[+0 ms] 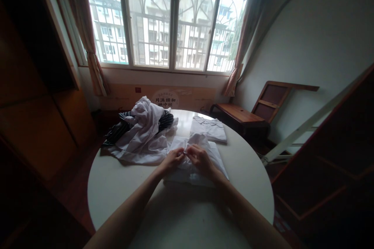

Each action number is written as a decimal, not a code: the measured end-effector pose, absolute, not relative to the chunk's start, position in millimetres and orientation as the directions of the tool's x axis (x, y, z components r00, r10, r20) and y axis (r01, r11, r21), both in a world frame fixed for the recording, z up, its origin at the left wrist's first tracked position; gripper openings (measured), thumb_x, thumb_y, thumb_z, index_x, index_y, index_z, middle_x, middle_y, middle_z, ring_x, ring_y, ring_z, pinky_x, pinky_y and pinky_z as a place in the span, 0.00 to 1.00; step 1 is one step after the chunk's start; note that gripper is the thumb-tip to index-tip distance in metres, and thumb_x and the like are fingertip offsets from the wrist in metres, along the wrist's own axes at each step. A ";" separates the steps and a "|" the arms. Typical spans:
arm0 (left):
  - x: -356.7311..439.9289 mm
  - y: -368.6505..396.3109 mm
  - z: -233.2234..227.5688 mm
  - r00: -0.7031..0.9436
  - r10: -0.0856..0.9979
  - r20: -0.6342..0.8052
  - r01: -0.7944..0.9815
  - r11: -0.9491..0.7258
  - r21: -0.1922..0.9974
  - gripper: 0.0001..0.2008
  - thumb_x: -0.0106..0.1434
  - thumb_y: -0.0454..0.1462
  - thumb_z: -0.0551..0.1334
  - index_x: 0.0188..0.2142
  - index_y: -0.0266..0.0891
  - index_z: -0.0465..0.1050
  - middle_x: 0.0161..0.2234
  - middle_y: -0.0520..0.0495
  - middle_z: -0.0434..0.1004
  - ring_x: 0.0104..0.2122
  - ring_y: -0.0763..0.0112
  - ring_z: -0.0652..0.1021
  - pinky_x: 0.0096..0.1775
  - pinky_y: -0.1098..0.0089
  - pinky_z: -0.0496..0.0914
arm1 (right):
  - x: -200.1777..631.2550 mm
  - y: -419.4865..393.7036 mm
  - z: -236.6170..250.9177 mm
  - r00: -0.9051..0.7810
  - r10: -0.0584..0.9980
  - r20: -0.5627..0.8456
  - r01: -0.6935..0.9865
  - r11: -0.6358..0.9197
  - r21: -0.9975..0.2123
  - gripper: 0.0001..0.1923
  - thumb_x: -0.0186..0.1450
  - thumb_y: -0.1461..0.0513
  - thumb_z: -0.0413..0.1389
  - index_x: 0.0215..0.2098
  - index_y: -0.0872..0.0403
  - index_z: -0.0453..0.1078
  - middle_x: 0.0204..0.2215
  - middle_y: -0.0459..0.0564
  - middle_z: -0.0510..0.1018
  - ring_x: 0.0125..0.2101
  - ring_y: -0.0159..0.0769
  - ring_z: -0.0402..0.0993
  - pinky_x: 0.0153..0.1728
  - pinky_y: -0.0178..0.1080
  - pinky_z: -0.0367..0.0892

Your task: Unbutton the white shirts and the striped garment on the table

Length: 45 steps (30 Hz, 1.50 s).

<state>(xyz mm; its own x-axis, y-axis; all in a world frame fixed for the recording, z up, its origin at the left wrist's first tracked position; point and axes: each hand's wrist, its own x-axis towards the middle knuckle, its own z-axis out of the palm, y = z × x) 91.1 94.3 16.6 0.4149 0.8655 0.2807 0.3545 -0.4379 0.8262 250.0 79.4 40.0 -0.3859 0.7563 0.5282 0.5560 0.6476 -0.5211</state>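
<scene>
A white shirt (201,171) lies in front of me on the round white table, partly bunched up under my hands. My left hand (174,156) is closed on its fabric, fingertips pinched together. Right beside it, my right hand (199,156) pinches the same shirt, and the fingertips of both hands nearly meet. Whatever small part of the cloth sits between the fingertips is too small to make out. Just behind, a folded white shirt (208,129) with its collar showing lies flat. To the left is a loose heap of white clothing (143,136).
The round white table (117,194) carries all the clothes. Dark striped clothing (118,132) shows within the heap. Beyond the table's right side stand a low wooden bench (239,113) and a leaning wooden frame (267,101). A barred window (150,23) with curtains (94,72) spans the back.
</scene>
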 end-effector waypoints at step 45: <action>103.8 83.2 24.4 0.273 0.857 0.437 0.261 -0.504 0.824 0.10 0.60 0.40 0.51 0.33 0.38 0.67 0.26 0.53 0.67 0.27 0.75 0.66 0.30 0.75 0.62 | 232.0 91.9 26.7 0.032 0.964 0.263 -0.013 0.264 -0.964 0.10 0.53 0.56 0.50 0.22 0.53 0.55 0.18 0.41 0.60 0.19 0.27 0.56 0.21 0.32 0.56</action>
<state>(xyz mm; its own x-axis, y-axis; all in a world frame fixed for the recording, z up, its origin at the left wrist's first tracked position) 103.8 83.2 24.4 0.2729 0.8569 0.4374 0.2610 -0.5035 0.8236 232.0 91.9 26.7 0.0321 0.9641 0.2635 -0.0126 0.2640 -0.9645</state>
